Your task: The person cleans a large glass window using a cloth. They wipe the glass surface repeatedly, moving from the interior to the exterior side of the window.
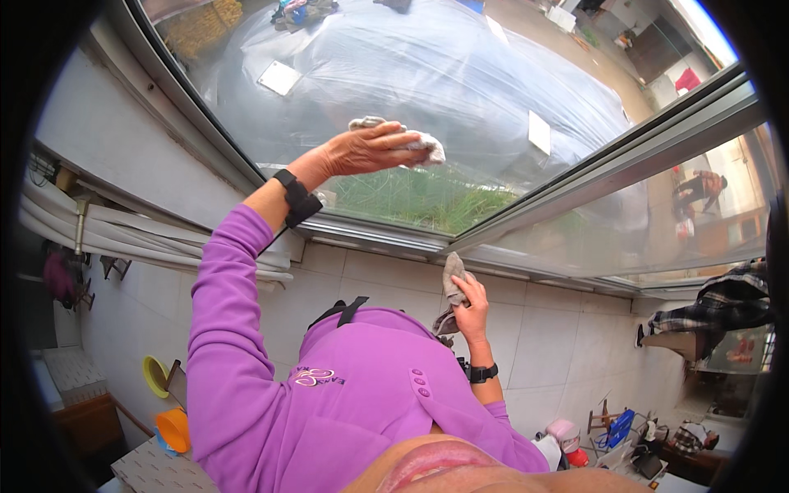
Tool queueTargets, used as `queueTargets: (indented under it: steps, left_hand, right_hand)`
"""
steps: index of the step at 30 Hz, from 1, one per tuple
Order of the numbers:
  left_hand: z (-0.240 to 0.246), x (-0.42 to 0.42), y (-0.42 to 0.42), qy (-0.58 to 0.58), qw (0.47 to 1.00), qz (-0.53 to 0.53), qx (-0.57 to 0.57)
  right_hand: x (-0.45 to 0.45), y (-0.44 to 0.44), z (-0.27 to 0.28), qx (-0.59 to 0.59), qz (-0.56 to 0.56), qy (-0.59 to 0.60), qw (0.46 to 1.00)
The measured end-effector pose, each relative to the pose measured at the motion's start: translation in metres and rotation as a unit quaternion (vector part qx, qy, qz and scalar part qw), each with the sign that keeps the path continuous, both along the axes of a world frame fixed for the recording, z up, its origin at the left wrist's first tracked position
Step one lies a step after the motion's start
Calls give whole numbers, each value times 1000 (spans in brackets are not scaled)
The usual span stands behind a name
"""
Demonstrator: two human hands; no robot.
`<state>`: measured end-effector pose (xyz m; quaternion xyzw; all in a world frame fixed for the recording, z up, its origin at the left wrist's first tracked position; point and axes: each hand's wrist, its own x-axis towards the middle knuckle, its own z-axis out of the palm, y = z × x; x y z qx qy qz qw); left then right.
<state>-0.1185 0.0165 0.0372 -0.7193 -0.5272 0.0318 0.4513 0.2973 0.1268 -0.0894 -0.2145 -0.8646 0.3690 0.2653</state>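
Observation:
Against the glass of a metal-framed window, my left hand (373,148) presses a folded whitish-grey cloth (431,150), its fingers stretched over it and pointing right. Through this window pane (345,111) I see grass and a large mound under plastic sheeting. My right hand (471,302), lower and to the right, grips a bunched grey-brown cloth (454,280) just below the window's lower frame. Part of that cloth hangs down beside my purple top. Both wrists wear black straps.
A metal window post (592,163) divides the panes. White pipes (142,234) run at left above a tiled floor (542,333). A yellow basin (155,376) and an orange container (172,429) are lower left. Another person in plaid (715,302) is at right; a person is visible through the right pane.

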Motion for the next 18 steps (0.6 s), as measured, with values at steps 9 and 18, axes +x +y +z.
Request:
queueTargets:
  steps: [9, 18]
  left_hand:
    - [214, -141, -139, 34, 886, 114, 448]
    - [25, -101, -83, -167, 876, 63, 448]
  right_hand:
    - [-3, -33, 7, -44, -83, -22, 995]
    - [-35, -53, 21, -21, -54, -51, 997]
